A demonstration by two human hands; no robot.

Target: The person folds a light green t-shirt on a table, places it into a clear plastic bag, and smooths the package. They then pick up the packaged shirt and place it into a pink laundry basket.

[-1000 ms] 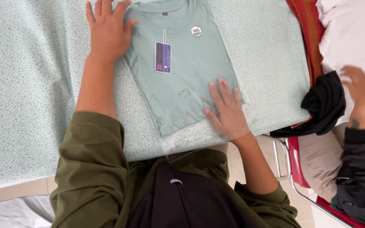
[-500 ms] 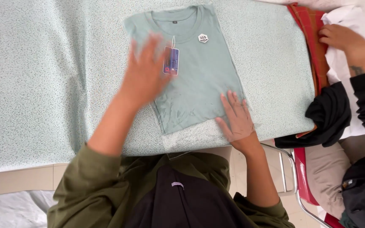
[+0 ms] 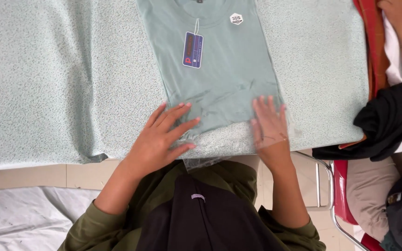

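On the speckled table (image 3: 47,83), both hands flat with fingers spread, left hand (image 3: 161,137) and right hand (image 3: 270,125) press the near end of the folded green shirt (image 3: 219,88) in its clear bag (image 3: 219,151); likely smoothing, next needs closing the bag mouth.

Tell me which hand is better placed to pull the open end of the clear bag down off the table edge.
Probably the right hand: it lies inside the open end of the clear plastic bag, film over its fingers. The left hand rests flat on top, at the folded green T-shirt's lower edge.
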